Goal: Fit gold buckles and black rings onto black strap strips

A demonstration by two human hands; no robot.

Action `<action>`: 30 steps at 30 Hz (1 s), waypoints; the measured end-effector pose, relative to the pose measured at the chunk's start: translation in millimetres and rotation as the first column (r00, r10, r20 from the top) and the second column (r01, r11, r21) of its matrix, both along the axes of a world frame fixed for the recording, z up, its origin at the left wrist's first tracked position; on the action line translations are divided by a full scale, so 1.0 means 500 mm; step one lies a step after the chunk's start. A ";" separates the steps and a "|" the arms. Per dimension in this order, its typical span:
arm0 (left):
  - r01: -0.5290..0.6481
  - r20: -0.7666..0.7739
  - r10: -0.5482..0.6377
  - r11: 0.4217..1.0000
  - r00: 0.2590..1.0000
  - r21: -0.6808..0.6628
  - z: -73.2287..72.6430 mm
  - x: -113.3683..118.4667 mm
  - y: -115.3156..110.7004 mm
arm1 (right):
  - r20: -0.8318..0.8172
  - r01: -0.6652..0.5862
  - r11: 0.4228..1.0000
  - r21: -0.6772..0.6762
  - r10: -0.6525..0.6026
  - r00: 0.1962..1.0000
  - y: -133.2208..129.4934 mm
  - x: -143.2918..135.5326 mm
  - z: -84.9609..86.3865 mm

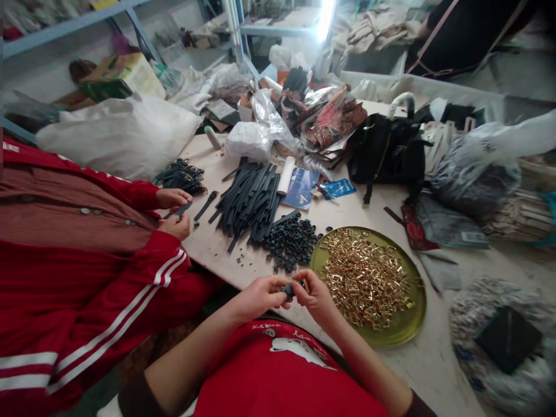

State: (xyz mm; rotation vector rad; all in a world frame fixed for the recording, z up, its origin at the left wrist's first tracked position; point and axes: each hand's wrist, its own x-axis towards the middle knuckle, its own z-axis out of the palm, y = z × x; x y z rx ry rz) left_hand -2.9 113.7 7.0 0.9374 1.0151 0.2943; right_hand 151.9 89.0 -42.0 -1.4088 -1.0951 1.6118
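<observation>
Close to my body, at the table's near edge, both hands meet over a short black strap piece [287,291]. My left hand [264,296] pinches it from one side. The fingers of my right hand [316,294] are closed on its other end; a small dark part between those fingertips is too small to make out. Just beyond lies a heap of small black strap loops [292,240]. Behind the loops is a pile of flat black straps [249,200]. Right of my right hand, gold buckles [367,278] fill a round gold tray [414,324].
A co-worker in a red sleeve [169,260] sits at left, both hands [176,214] on a black strap. Finished-looking straps [185,175] lie beyond. A black handbag [388,150], a blue booklet [299,188], plastic bags [478,165] and scraps [334,121] crowd the table's back and right.
</observation>
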 end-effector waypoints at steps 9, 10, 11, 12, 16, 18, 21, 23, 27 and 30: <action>-0.014 0.088 0.033 0.978 0.996 -0.209 0.001 0.005 -0.095 | 0.235 -0.247 0.949 0.195 0.199 0.951 -0.103 0.051 0.047; -0.003 0.096 0.022 0.979 0.995 -0.203 -0.001 0.005 -0.101 | 0.291 -0.270 0.936 0.225 0.200 0.936 -0.111 0.054 0.054; 0.018 0.111 0.003 0.981 0.994 -0.192 -0.002 0.004 -0.106 | 0.332 -0.293 0.924 0.245 0.204 0.921 -0.120 0.056 0.060; 0.043 0.132 -0.019 0.983 0.991 -0.180 -0.003 0.004 -0.110 | 0.356 -0.310 0.917 0.252 0.210 0.911 -0.127 0.057 0.065; 0.071 0.167 -0.038 0.978 0.985 -0.196 0.004 0.002 -0.119 | 0.289 -0.276 0.946 0.171 0.220 0.932 -0.146 0.057 0.072; 0.049 0.157 -0.013 0.972 0.988 -0.229 0.013 0.004 -0.122 | 0.220 -0.237 0.964 0.120 0.207 0.953 -0.148 0.052 0.068; 0.007 0.113 0.020 0.973 0.993 -0.232 0.023 0.007 -0.127 | 0.249 -0.213 0.967 0.138 0.174 0.953 -0.145 0.043 0.060; -0.024 0.064 0.039 0.974 0.997 -0.225 0.026 0.006 -0.129 | 0.345 -0.230 0.954 0.194 0.153 0.926 -0.142 0.035 0.055; -0.045 0.064 0.061 0.972 0.996 -0.230 0.023 -0.003 -0.130 | 0.421 -0.335 0.913 0.234 0.216 0.881 -0.144 0.023 0.049; 0.034 0.090 -0.018 0.983 0.996 -0.182 0.024 -0.010 -0.133 | 0.396 -0.398 0.887 0.233 0.287 0.872 -0.153 0.017 0.050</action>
